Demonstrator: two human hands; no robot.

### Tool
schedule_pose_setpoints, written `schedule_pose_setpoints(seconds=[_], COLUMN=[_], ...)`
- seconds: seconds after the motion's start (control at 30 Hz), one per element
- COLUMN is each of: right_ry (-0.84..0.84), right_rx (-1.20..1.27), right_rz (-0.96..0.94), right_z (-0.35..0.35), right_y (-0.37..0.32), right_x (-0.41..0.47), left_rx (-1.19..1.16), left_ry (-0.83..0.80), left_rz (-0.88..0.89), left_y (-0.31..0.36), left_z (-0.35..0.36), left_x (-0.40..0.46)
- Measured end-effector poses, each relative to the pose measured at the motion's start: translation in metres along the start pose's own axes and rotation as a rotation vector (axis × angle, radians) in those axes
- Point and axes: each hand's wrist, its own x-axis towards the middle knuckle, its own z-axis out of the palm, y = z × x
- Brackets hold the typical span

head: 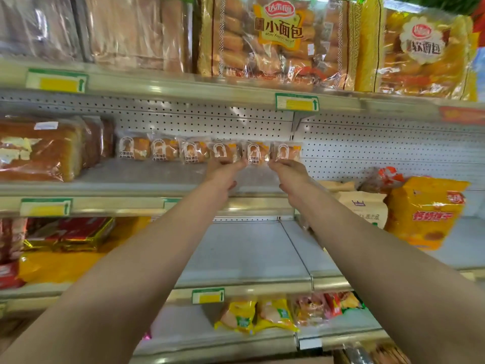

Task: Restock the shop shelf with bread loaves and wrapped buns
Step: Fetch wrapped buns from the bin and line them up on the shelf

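Several wrapped buns stand in a row at the back of the middle shelf (157, 177), against the perforated panel. My left hand (223, 174) reaches in with straight fingers, and its fingertips touch the lower edge of one wrapped bun (224, 151). My right hand (288, 176) does the same at the rightmost bun (286, 151). Another bun (256, 153) stands between the two hands. Both thumbs hang below, away from the wrappers. Wrapped bread loaves (39, 151) lie at the left end of the same shelf.
The top shelf holds big bags of mini bread (275, 38) and clear-wrapped loaves (131, 32). To the right stand a yellow snack bag (425, 211) and a paper bread bag (364, 206). Lower shelves carry red and gold packs (70, 235) and yellow packets (257, 315).
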Motion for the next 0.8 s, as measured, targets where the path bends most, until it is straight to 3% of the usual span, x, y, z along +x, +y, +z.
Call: schedule_pose_setpoints(seconds=[0.43, 0.8], right_ry=[-0.041, -0.218], right_rx=[-0.008, -0.162], right_rz=[0.15, 0.392], right_z=[-0.021, -0.041], right_y=[0.074, 0.183], right_x=[-0.096, -0.125], left_rx=[-0.035, -0.104], left_ry=[0.035, 0.133], left_rz=[-0.18, -0.419], left_y=[-0.085, -0.204], left_z=[-0.026, -0.029], left_x=[-0.091, -0.161])
